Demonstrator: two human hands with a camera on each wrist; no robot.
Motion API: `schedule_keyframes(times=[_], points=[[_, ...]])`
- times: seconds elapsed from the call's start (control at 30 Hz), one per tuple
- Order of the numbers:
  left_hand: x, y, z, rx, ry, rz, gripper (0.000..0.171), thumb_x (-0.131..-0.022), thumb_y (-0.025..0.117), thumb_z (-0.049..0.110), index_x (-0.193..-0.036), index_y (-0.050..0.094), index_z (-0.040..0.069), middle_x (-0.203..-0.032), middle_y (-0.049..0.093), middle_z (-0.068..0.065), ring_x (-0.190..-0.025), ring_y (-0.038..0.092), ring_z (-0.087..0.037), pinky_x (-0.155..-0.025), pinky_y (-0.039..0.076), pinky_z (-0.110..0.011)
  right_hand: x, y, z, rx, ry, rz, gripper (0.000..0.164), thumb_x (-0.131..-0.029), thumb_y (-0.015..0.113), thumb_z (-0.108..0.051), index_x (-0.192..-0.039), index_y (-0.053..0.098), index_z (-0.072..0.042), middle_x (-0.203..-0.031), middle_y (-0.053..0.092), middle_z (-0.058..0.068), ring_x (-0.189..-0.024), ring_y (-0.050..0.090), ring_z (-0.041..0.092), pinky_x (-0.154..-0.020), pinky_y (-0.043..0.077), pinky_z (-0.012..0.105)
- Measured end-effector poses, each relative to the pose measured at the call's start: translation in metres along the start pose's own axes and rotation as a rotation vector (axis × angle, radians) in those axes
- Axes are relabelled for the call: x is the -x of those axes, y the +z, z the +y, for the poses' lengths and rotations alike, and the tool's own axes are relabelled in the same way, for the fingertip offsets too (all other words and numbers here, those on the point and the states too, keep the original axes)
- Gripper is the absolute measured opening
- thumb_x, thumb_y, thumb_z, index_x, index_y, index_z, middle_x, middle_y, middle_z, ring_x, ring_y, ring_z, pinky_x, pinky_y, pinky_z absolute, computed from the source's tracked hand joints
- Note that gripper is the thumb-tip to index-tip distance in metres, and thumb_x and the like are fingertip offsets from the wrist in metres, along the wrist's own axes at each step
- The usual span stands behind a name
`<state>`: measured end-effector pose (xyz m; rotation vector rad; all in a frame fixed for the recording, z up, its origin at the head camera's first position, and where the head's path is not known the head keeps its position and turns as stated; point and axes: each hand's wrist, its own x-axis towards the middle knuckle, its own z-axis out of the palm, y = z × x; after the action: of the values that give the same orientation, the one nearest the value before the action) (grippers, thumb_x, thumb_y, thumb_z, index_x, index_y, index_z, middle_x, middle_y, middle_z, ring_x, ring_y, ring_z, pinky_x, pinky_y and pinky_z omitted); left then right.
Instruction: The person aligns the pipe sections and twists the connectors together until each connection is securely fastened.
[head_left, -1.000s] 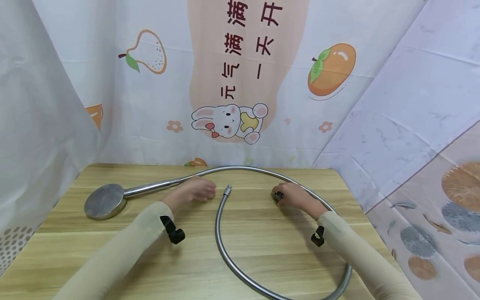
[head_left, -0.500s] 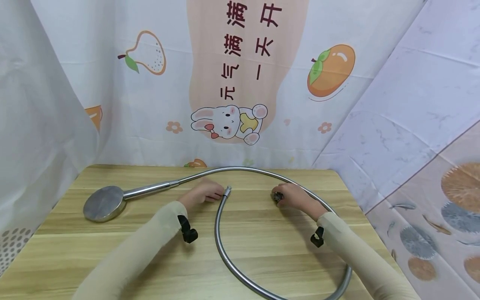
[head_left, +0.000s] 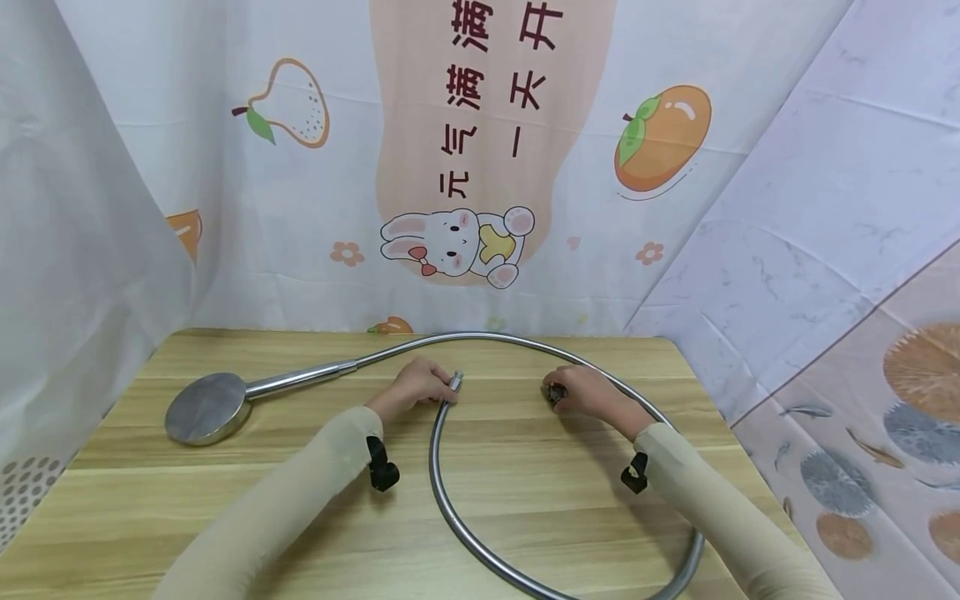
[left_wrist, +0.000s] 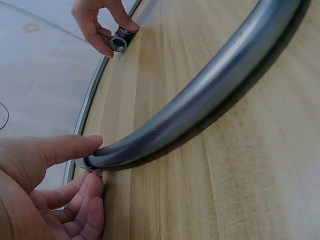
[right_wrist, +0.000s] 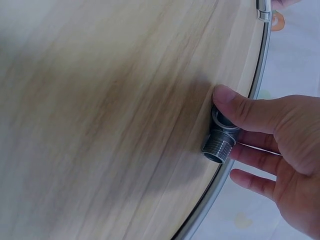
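My left hand (head_left: 416, 385) pinches the metal end of a flexible shower hose (head_left: 444, 492) between thumb and fingers. In the left wrist view, fingertips lie on both sides of that hose end (left_wrist: 92, 161). Right of it, my right hand (head_left: 588, 392) holds a small metal threaded pipe fitting (right_wrist: 219, 145) low over the table. The thumb lies across its upper part, and its male thread stays exposed. An open round mouth of the fitting (left_wrist: 119, 43) faces the left wrist camera. A round metal shower head (head_left: 206, 408) lies at the left, joined to the hose's other end.
The hose loops along the back of the wooden table (head_left: 360, 517) and round under the right forearm to the front edge. A printed curtain (head_left: 315, 192) hangs behind the table, with more cloth at both sides.
My left hand has moved right from beside the shower head's handle to the hose's free end and now pinches it. The right hand with the fitting has stayed in place.
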<state>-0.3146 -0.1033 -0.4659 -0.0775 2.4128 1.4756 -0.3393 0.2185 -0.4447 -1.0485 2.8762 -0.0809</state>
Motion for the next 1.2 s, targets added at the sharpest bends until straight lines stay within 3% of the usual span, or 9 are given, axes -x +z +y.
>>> schedule_keyframes(times=[0.27, 0.47, 0.57, 0.7, 0.83, 1.0, 1.2], points=[[0.002, 0.002, 0.001, -0.071, 0.024, 0.045, 0.013, -0.077, 0.085, 0.007, -0.085, 0.076, 0.003, -0.07, 0.067, 0.001, -0.064, 0.058, -0.01, -0.056, 0.049, -0.022, -0.001, -0.001, -0.001, -0.025, 0.001, -0.012, 0.039, -0.075, 0.09, -0.013, -0.11, 0.074, -0.009, -0.101, 0.074, 0.006, -0.091, 0.068, 0.018, -0.082, 0.058, 0.039], [0.004, 0.005, 0.002, -0.066, 0.011, 0.069, 0.008, -0.077, 0.082, 0.004, -0.076, 0.074, 0.004, -0.063, 0.062, 0.003, -0.06, 0.053, -0.01, -0.054, 0.045, -0.021, 0.0, -0.001, -0.001, -0.041, -0.014, -0.002, 0.037, -0.077, 0.089, -0.012, -0.111, 0.074, -0.01, -0.102, 0.074, 0.006, -0.093, 0.069, 0.02, -0.083, 0.059, 0.04], [0.003, 0.006, 0.002, -0.044, 0.009, 0.071, 0.011, -0.077, 0.08, 0.002, -0.07, 0.072, 0.004, -0.059, 0.057, 0.004, -0.057, 0.049, -0.009, -0.052, 0.042, -0.021, 0.0, 0.0, 0.0, -0.099, -0.023, 0.004, 0.035, -0.079, 0.087, -0.012, -0.111, 0.075, -0.011, -0.1, 0.073, 0.005, -0.09, 0.067, 0.017, -0.081, 0.058, 0.037], [0.002, 0.006, -0.002, 0.002, 0.017, 0.061, 0.013, -0.079, 0.076, -0.001, -0.068, 0.07, 0.003, -0.058, 0.054, 0.003, -0.054, 0.045, -0.01, -0.051, 0.039, -0.021, 0.0, -0.002, 0.0, -0.253, -0.03, 0.021, 0.032, -0.085, 0.083, -0.012, -0.115, 0.074, -0.006, -0.099, 0.073, 0.004, -0.088, 0.064, 0.014, -0.078, 0.056, 0.032], [-0.002, 0.005, -0.006, 0.048, 0.028, 0.033, 0.001, -0.082, 0.072, -0.002, -0.082, 0.073, -0.001, -0.067, 0.057, 0.001, -0.059, 0.047, -0.01, -0.053, 0.042, -0.02, 0.0, -0.003, -0.001, -0.414, -0.036, 0.042, 0.033, -0.088, 0.079, -0.008, -0.119, 0.071, 0.003, -0.102, 0.074, 0.008, -0.091, 0.066, 0.017, -0.08, 0.057, 0.032], [-0.004, -0.002, -0.009, 0.119, -0.004, -0.018, 0.029, -0.085, 0.072, 0.0, -0.114, 0.071, -0.004, -0.094, 0.069, -0.008, -0.075, 0.058, -0.011, -0.063, 0.051, -0.021, -0.002, -0.003, -0.003, -0.524, -0.067, 0.069, 0.033, -0.091, 0.074, -0.003, -0.12, 0.068, 0.009, -0.103, 0.074, 0.014, -0.093, 0.068, 0.022, -0.081, 0.059, 0.031], [-0.002, -0.008, -0.006, 0.171, -0.036, -0.083, 0.038, -0.088, 0.072, 0.003, -0.125, 0.067, -0.003, -0.113, 0.071, -0.011, -0.088, 0.065, -0.012, -0.08, 0.059, -0.027, -0.006, -0.007, -0.006, -0.625, -0.063, 0.075, 0.034, -0.095, 0.07, -0.002, -0.125, 0.065, 0.01, -0.106, 0.073, 0.019, -0.096, 0.067, 0.02, -0.082, 0.058, 0.029]])
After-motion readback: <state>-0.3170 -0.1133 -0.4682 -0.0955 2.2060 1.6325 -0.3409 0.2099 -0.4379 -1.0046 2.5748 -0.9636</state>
